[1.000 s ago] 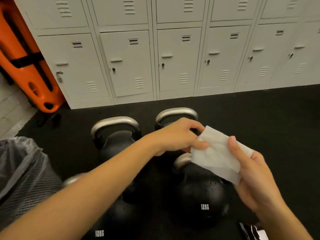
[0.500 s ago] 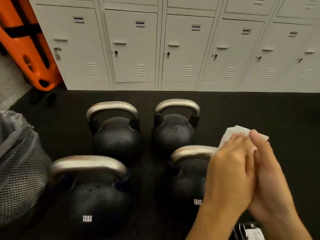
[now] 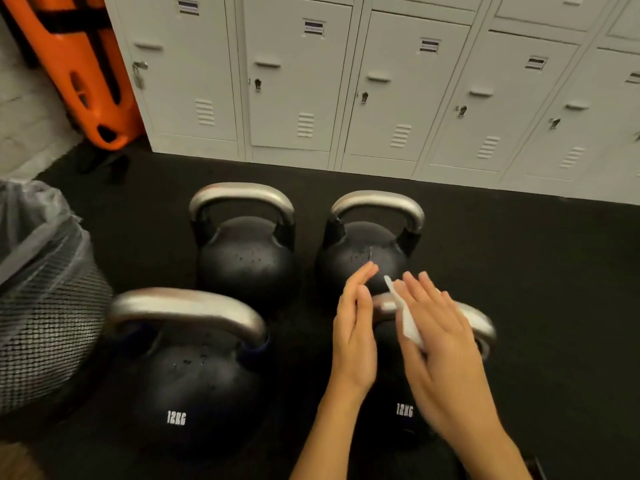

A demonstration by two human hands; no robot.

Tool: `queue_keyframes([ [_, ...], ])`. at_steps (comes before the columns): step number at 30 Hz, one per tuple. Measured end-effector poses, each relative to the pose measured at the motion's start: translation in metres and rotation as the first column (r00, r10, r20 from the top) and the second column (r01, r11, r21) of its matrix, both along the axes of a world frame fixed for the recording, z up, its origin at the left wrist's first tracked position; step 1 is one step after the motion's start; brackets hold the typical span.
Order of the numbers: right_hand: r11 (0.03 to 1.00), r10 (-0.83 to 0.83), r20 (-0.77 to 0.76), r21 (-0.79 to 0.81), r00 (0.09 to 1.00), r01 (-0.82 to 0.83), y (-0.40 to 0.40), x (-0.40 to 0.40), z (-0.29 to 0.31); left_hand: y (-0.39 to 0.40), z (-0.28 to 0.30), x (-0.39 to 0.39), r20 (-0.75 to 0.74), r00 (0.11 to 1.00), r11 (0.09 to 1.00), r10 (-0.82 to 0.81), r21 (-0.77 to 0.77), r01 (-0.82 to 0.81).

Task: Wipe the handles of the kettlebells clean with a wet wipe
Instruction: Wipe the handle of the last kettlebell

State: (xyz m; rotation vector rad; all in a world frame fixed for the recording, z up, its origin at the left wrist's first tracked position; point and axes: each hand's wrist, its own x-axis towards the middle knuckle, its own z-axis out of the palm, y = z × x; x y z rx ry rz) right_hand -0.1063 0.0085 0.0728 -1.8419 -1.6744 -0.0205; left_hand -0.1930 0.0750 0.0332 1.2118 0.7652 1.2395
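Kettlebells, four of them, stand on the black rubber floor (image 3: 519, 271) in two rows in front of the white lockers (image 3: 398, 98). Taking the near-right kettlebell (image 3: 405, 410) as the landmark: it is marked 12KG on its black body, and its silver handle (image 3: 481, 323) shows only at the right end, the remainder hidden behind the hands. Directly above that handle the left hand (image 3: 356, 334) and right hand (image 3: 436, 344) are held palms facing each other with a gap between them, fingers straight and spread loosely, neither one closed. A white wet wipe (image 3: 405, 317) lies flat against the inner side of the right hand's fingers, seemingly pinned there by the thumb, though the thumb itself is hidden; the left hand holds nothing and does not touch the wipe. To the left of the landmark stands the near-left kettlebell (image 3: 194, 382), also marked 12KG, with a broad silver handle. Behind the landmark sits the far-right kettlebell (image 3: 360, 258), and beside that the far-left kettlebell (image 3: 246, 258), both flecked with droplets. Far left of the landmark is a mesh bin (image 3: 45, 306) lined with a grey bag, and beyond it an orange board (image 3: 79, 64) leans by the lockers.
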Motion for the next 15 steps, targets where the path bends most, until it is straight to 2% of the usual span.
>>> queue_keyframes([
  [1, 0.999, 0.020, 0.109, -0.042, 0.994, -0.015, 0.004, -0.001, -0.005, 0.001, -0.004, 0.000, 0.049, 0.998, 0.998, -0.041, -0.038, 0.043],
  [3, 0.995, 0.065, 0.206, -0.083, 0.976, -0.048, 0.010, -0.003, -0.007, 0.003, -0.007, -0.002, 0.078, 0.993, 0.991, -0.094, -0.088, 0.101],
  [7, 0.966, 0.248, 0.172, -0.119, 0.953, -0.230, -0.001, 0.005, -0.012, 0.009, -0.020, -0.005, 0.070, 0.992, 0.983, -0.102, -0.145, 0.111],
  [10, 0.978, 0.209, 0.096, -0.036, 0.973, -0.206, -0.013, 0.011, -0.012, 0.014, -0.035, -0.006, 0.044, 0.992, 0.984, -0.117, -0.131, 0.122],
  [12, 0.990, 0.142, 0.060, -0.018, 0.988, -0.142, -0.010, 0.010, -0.010, 0.014, -0.040, -0.005, 0.069, 0.993, 0.976, -0.090, -0.190, 0.102],
  [15, 0.994, 0.095, 0.179, -0.072, 0.979, -0.083, 0.007, 0.003, -0.006, 0.015, -0.039, -0.004, 0.097, 0.989, 0.970, -0.113, -0.205, 0.131],
])
